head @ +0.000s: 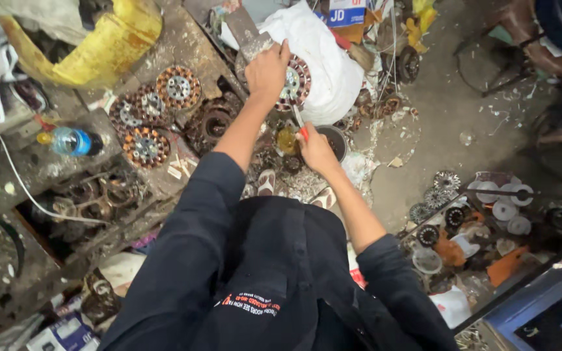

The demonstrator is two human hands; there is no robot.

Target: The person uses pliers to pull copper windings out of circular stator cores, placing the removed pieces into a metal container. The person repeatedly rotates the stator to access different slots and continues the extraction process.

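Cluttered workshop floor spreads below. Left hand (267, 70) clamps the far wound stator (294, 81) against a white sack (323, 62), steadying it; right hand (315, 148) closes around a red-handled screwdriver (299, 123) angled toward its windings. More stators (154, 107) lie left.

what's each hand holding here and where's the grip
The left hand grips the rim of a copper-wound motor stator on the white cloth. The right hand holds a red-handled tool by its handle.
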